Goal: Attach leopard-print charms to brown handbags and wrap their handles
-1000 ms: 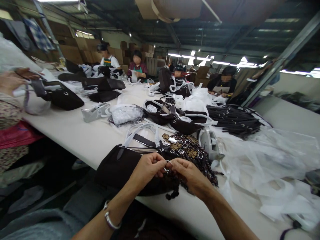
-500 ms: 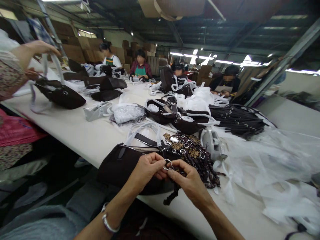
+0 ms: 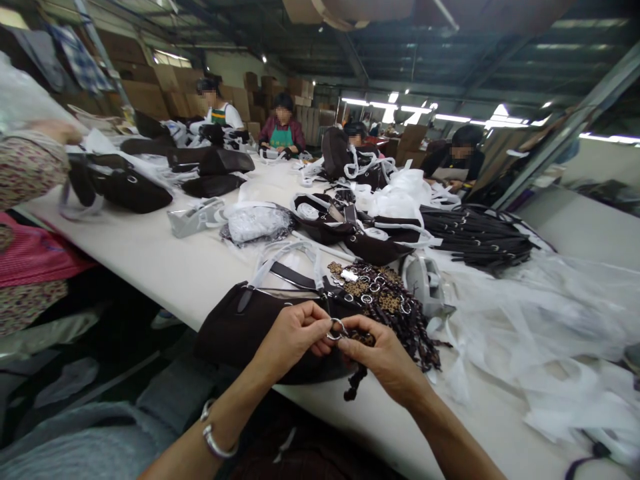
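Note:
My left hand (image 3: 296, 337) pinches a silver metal ring (image 3: 335, 338) between thumb and fingertips. Pressed to the other side of that ring are the thumb and forefinger of my right hand (image 3: 383, 350), closed on its charm; a dark braided tassel (image 3: 355, 385) dangles beneath. Both hands are over the front of a dark brown handbag (image 3: 233, 333), which lies on the table edge with its wrapped handles up. Beside my right hand is a heap of similar ring charms (image 3: 390, 303) with leopard-print flower pieces and dark tassels. Whether the ring is hooked to the bag is hidden.
A grey tape dispenser (image 3: 427, 287) stands right of the charms. Several more handbags (image 3: 383, 250), dark straps (image 3: 480, 233) and white wrapping (image 3: 505, 333) cover the pale table (image 3: 200, 287). A co-worker's sleeve (image 3: 30, 170) is at the left; other people sit across the table.
My hands keep their grip on the ring; the right has shifted slightly right and the tassel with it. At the left, the co-worker's hand has come down from the bag's raised handles.

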Action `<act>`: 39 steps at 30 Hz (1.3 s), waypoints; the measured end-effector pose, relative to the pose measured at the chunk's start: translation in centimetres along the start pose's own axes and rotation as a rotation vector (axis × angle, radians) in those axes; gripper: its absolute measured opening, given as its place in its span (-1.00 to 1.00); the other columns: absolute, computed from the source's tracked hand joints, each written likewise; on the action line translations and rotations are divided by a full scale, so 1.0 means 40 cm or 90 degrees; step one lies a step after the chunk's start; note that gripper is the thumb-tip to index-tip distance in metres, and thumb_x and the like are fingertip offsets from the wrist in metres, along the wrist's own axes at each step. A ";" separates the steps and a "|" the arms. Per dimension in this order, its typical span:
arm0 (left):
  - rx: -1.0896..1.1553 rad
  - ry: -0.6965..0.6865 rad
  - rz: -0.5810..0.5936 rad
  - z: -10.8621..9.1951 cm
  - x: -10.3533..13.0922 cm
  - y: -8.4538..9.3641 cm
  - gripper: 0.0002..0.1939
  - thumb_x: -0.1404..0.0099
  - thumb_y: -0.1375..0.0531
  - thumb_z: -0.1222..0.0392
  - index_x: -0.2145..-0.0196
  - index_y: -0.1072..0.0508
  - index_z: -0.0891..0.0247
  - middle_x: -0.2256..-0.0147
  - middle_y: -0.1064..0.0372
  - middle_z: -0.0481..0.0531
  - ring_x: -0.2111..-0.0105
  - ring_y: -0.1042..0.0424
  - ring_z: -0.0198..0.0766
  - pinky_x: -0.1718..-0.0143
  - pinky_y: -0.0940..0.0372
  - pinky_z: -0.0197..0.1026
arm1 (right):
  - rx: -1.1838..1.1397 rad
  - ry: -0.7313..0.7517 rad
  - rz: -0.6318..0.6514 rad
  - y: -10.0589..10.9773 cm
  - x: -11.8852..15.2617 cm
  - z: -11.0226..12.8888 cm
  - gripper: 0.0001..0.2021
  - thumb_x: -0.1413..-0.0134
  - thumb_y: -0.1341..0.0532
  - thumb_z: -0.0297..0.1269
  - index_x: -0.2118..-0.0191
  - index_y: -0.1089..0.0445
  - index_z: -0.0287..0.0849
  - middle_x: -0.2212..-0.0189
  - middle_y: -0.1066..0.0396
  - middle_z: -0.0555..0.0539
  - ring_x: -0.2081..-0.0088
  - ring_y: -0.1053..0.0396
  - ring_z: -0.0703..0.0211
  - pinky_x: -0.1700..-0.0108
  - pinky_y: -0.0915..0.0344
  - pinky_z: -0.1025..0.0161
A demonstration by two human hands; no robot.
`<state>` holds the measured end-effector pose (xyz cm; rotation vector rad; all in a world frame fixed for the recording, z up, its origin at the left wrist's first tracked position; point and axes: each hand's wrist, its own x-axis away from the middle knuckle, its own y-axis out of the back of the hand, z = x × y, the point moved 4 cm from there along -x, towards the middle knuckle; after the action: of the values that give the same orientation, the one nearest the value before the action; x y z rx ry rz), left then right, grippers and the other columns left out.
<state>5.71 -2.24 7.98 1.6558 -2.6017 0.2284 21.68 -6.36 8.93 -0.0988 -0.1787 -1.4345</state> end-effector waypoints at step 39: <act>-0.356 0.167 -0.004 0.100 -0.323 0.100 -0.76 -0.14 -0.22 0.11 0.59 -0.38 0.27 0.70 -0.24 -0.11 0.69 -0.27 -0.33 0.63 -0.13 -0.33 | 0.128 0.005 -0.185 0.032 -0.226 -0.029 -0.80 0.10 -0.29 -0.16 0.46 -0.50 -0.22 0.60 -0.44 -0.02 0.58 -0.39 0.19 0.61 -0.26 0.33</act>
<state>7.74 10.42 2.08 1.3309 -2.1899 -0.2473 21.90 2.43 6.18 0.1018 -0.3399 -1.6978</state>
